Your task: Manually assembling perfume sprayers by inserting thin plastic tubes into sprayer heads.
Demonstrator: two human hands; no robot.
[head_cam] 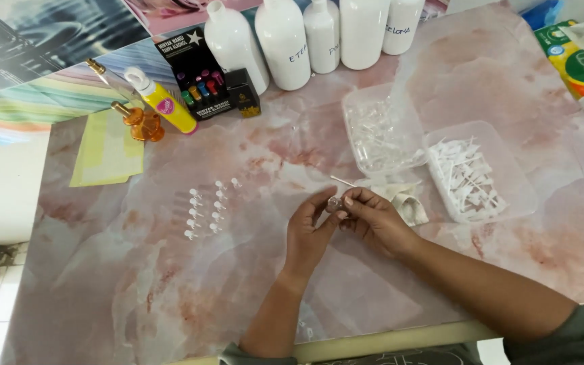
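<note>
A tiny clear vial (334, 203) sits pinched between both hands, just above the middle of the pink marbled worktop (251, 270). The left hand (307, 233) grips it from the left with thumb and fingertips closed on it; the right hand (373, 220) grasps it from the right, fingertips on what looks like its cap end, though the part is too small to tell for sure. A thin white stick (343, 181) lies just beyond the hands.

To the left, finished-looking small clear vials (205, 211) stand in short rows. Farther right are two clear plastic trays, one holding clear small parts (381, 130) and one holding white plastic fittings (466, 177). Along the far edge stand white bottles (285, 44), a yellow squeeze bottle (163, 101) and a black box (197, 74).

Doing this step well likely calls for holding the vial upright and steady in the left hand while the right hand seats its piece straight, with light pressure, since the glass looks fragile and slippery.
</note>
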